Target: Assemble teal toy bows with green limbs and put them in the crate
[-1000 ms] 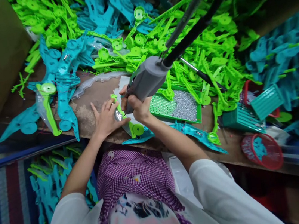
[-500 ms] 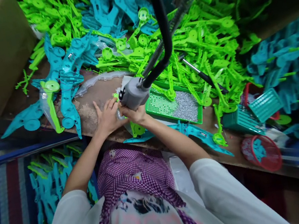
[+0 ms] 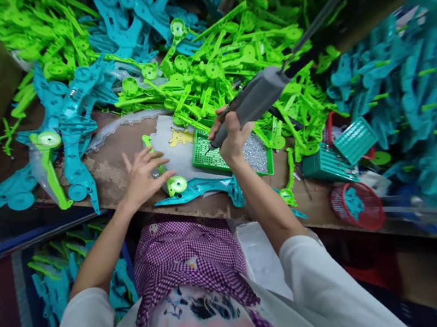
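Observation:
My right hand (image 3: 233,138) is closed around a grey electric screwdriver (image 3: 260,96), its thin bit pointing down at a green perforated tray (image 3: 271,166). Small silver screws (image 3: 255,153) fill the tray's right part. My left hand (image 3: 143,176), with fingers apart, rests over a lime-green plastic part (image 3: 177,185) and partly hides it. Just in front of that part lies a long blue plastic piece (image 3: 205,186) along the table edge. A pale sheet with a yellow cartoon figure (image 3: 180,136) lies between my hands.
Heaps of lime-green parts (image 3: 204,72) and blue parts (image 3: 142,21) cover the back. Assembled blue pieces (image 3: 73,136) lie at left. Teal baskets (image 3: 329,167) and a red basket (image 3: 357,208) stand at right. Below left, a bin (image 3: 82,273) holds more pieces.
My right hand has lifted the screwdriver away from the part and carried it right, over the screw tray. My left hand stays near the green part, its fingers spread. The view has shifted slightly.

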Tool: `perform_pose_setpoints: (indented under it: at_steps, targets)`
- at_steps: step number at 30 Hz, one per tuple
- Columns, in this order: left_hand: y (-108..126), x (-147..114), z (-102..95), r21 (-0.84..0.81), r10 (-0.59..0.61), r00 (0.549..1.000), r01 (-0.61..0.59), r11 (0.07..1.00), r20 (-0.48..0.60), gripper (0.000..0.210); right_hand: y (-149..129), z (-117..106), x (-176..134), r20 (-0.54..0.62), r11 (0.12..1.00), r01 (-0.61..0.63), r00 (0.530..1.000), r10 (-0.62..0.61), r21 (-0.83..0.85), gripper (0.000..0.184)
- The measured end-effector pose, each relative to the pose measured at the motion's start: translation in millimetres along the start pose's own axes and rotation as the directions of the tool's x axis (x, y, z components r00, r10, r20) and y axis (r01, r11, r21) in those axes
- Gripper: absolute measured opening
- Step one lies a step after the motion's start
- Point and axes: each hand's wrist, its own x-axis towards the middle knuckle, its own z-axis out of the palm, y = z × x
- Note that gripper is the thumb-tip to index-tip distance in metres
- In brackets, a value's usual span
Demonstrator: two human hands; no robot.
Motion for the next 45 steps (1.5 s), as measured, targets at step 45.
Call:
perform_pose_setpoints:
  at_steps: [45]
  targets:
    - [-1.1,38.4,10.2,-0.1,0.102,0.9,-0.066,0.993,0.423,0.022,19.8,0.1,-0.3,0.034,1.0,0.014,0.999,-0.014,-0.024,0.059]
